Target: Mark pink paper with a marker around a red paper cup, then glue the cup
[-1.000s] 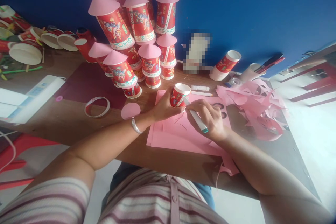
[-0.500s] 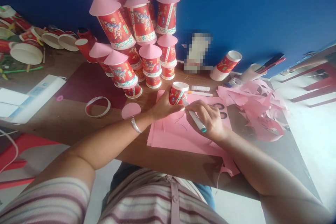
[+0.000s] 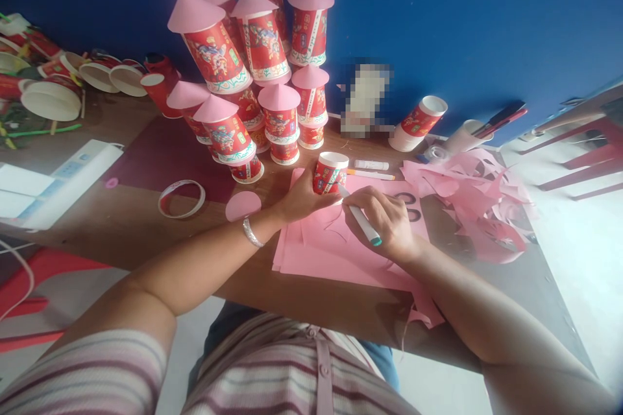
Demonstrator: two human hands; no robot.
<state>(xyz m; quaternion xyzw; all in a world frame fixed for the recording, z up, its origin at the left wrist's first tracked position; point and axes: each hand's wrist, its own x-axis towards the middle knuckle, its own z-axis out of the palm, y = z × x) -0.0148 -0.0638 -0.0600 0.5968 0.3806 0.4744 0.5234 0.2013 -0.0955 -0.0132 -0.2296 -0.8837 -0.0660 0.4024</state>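
Observation:
My left hand is closed round the lower part of a red paper cup, its white rim facing up. In my right hand is a white marker with a green end, its tip at the cup's lower right side. Whether the tip touches the cup I cannot tell. Beneath both hands lie sheets of pink paper. Scissors rest on the paper to the right, their handles showing. A white pen and an orange-and-white pen lie just behind the cup.
Stacked red cups with pink cone tops stand at the back left. Pink paper scraps pile up on the right, near a pen holder. A cut cup ring and a pink disc lie left, beyond them a white box.
Both hands keep nearly the same place. The cup and the marker have shifted very slightly to the left.

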